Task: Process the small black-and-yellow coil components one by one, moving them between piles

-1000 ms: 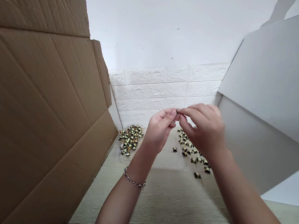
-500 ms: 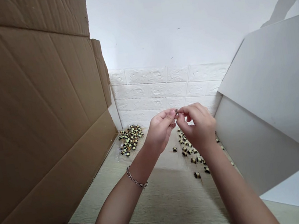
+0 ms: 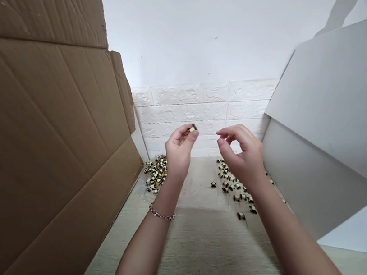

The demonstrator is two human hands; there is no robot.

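Note:
Between thumb and fingers, my left hand point(image 3: 179, 152) pinches a small yellow-and-black coil point(image 3: 192, 128), raised over the table. My right hand point(image 3: 243, 152) is to its right, thumb and forefinger apart with nothing visible between them. Beyond my left wrist lies a heap of similar coils point(image 3: 156, 174) on clear plastic. Several more coils point(image 3: 241, 216) are scattered below and around my right hand and forearm. A single coil point(image 3: 213, 184) lies a little to the left of that scattered group.
A tall cardboard sheet point(image 3: 42, 130) stands along the left side. White panels point(image 3: 335, 102) stand on the right. A white brick-patterned wall point(image 3: 177, 95) rises behind the pale wooden table point(image 3: 198, 244).
My hands have parted. My left hand has moved left with the coil, which now shows clearly, and my right hand's thumb and forefinger have opened.

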